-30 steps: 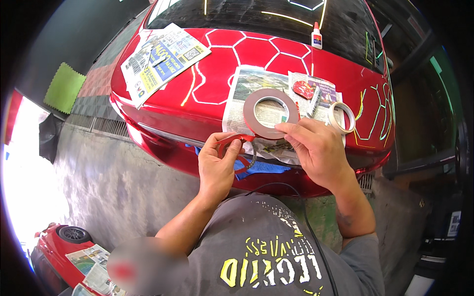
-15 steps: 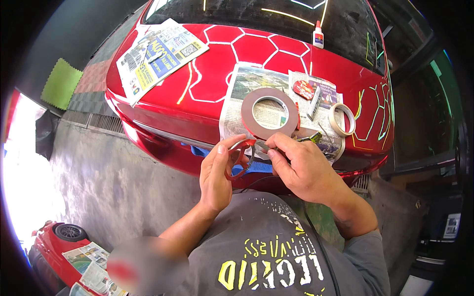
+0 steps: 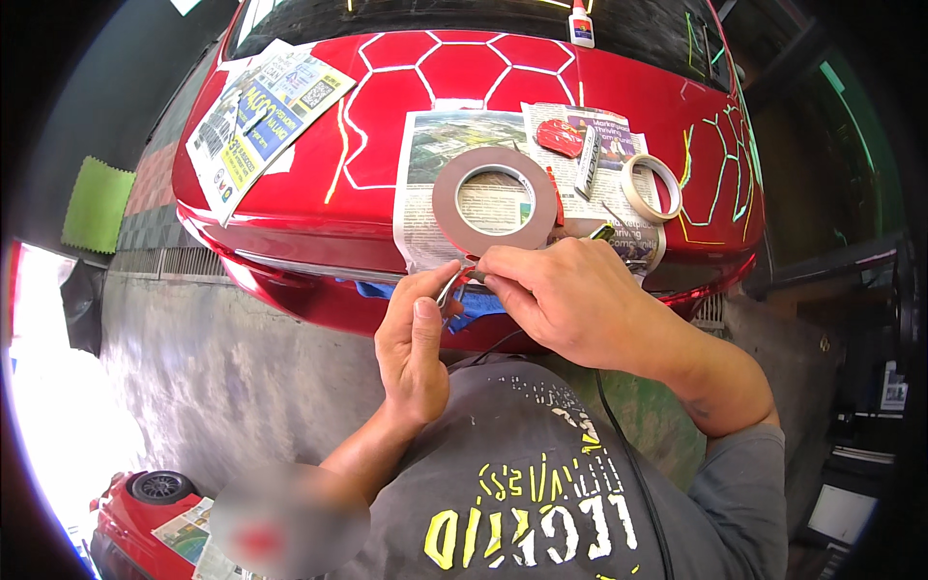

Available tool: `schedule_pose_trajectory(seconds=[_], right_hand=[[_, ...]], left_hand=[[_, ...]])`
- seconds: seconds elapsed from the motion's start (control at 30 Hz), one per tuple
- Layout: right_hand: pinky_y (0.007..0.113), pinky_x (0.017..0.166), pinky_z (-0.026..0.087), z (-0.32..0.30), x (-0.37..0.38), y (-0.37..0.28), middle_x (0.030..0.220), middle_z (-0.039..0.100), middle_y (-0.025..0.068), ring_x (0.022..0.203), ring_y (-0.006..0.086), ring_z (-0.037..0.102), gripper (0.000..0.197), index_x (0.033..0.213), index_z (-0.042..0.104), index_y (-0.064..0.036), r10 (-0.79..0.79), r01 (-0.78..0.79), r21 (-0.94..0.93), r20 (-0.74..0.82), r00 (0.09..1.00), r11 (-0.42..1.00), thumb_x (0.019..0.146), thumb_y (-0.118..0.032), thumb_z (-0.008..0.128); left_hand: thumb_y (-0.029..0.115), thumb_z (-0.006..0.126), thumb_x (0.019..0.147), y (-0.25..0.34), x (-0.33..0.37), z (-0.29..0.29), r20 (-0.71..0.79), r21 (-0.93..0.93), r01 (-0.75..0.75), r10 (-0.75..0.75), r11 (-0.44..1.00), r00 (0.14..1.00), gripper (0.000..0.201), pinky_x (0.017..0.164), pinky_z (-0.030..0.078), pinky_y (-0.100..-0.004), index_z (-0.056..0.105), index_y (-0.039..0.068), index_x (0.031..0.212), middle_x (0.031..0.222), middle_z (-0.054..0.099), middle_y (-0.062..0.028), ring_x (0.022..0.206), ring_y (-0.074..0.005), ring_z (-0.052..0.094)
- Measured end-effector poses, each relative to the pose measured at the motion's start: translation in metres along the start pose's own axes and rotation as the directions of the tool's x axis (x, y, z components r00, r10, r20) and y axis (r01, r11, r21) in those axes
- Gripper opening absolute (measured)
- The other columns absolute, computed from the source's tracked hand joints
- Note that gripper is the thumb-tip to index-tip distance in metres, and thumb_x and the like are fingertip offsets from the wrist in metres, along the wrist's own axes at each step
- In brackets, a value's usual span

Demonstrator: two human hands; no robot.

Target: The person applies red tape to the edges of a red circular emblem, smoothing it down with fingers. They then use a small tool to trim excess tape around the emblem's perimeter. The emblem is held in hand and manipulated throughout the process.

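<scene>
My left hand [image 3: 414, 348] is closed on a curved silver piece with red edging [image 3: 447, 292], held up in front of the car's rear edge. At the piece's upper end, the thumb and fingers of my right hand [image 3: 580, 295] pinch something small and dark [image 3: 476, 275] that is mostly hidden. Just beyond my fingertips, a wide roll of brown-grey tape [image 3: 441, 203] lies flat on newspaper [image 3: 414, 237]. Part of a blue cloth [image 3: 474, 311] shows below my hands.
On the red car's trunk lid [image 3: 300, 198] are a cream tape roll [image 3: 635, 201], a crumpled red piece [image 3: 559, 138], a narrow silver item [image 3: 588, 162] and a white glue bottle [image 3: 581, 27]. More newspaper [image 3: 280, 111] lies left. Pale tape lines form hexagons. A smaller red car [image 3: 135, 527] stands lower left.
My view has shifted, so the trunk and its items sit further left and higher. The silver-and-red piece has turned from an open loop to a narrower, edge-on view; my hands are closer together.
</scene>
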State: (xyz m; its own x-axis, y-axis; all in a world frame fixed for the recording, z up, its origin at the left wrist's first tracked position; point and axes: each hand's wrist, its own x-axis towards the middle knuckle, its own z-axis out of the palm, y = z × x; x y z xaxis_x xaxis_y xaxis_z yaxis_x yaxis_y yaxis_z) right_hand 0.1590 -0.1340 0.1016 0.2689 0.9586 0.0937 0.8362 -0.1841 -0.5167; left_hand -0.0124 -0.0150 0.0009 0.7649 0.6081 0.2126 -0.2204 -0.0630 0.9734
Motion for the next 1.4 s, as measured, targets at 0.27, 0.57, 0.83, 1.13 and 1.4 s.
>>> schedule_pose_trajectory(seconds=[0.27,0.57,0.83,1.13,1.4], right_hand=[[0.055,0.068,0.057,0.002,-0.002,0.001,0.078,0.073,0.0197,0.075,0.0435,0.073,0.017,0.097,0.07,-0.0074,0.011,-0.011,0.028,0.006,1.0,1.0,0.101,-0.022,0.063],[0.054,0.067,0.058,0.005,-0.003,-0.005,0.079,0.073,0.0203,0.074,0.0438,0.073,0.016,0.098,0.071,-0.0078,0.021,-0.021,0.016,-0.006,1.0,1.0,0.101,-0.022,0.064],[0.048,0.056,0.059,0.019,-0.009,-0.007,0.072,0.073,0.0161,0.063,0.0356,0.075,0.015,0.107,0.069,-0.0084,-0.007,0.002,-0.216,-0.02,1.0,0.976,0.098,-0.021,0.067],[0.036,0.051,0.056,0.038,-0.023,-0.014,0.068,0.074,0.0077,0.058,0.0249,0.075,0.025,0.116,0.069,-0.0088,-0.11,0.047,-0.369,-0.151,0.982,0.928,0.092,-0.016,0.07],[0.043,0.05,0.053,0.029,-0.032,-0.018,0.062,0.069,0.0092,0.056,0.0271,0.072,0.013,0.103,0.067,-0.0103,0.022,-0.044,-0.383,-0.063,0.998,0.923,0.094,-0.019,0.071]], left_hand=[[0.04,0.037,0.12,-0.001,-0.002,0.003,0.006,0.015,-0.019,0.019,1.0,1.0,0.058,0.103,0.05,-0.0327,0.06,-0.007,0.145,0.13,0.062,-0.0106,0.113,-0.0164,0.061],[0.04,0.041,0.119,-0.002,-0.005,0.004,-0.033,0.036,-0.03,0.031,0.999,0.999,0.056,0.097,0.051,-0.0307,0.063,-0.006,0.143,0.127,0.063,-0.01,0.106,-0.0144,0.061],[0.027,0.054,0.116,-0.005,-0.002,0.007,-0.069,0.341,-0.201,0.237,0.919,0.969,0.039,0.077,0.051,-0.027,0.07,-0.005,0.134,0.119,0.067,-0.0097,0.089,-0.0109,0.059],[0.027,0.054,0.116,-0.002,-0.006,0.011,-0.083,0.429,-0.18,0.237,0.885,0.968,0.04,0.078,0.051,-0.0284,0.07,-0.005,0.133,0.12,0.068,-0.0113,0.09,-0.0121,0.059],[0.024,0.058,0.115,-0.007,-0.012,0.017,-0.034,0.41,-0.214,0.25,0.887,0.968,0.035,0.083,0.054,-0.0288,0.072,-0.004,0.13,0.124,0.07,-0.0132,0.101,-0.0146,0.064]])
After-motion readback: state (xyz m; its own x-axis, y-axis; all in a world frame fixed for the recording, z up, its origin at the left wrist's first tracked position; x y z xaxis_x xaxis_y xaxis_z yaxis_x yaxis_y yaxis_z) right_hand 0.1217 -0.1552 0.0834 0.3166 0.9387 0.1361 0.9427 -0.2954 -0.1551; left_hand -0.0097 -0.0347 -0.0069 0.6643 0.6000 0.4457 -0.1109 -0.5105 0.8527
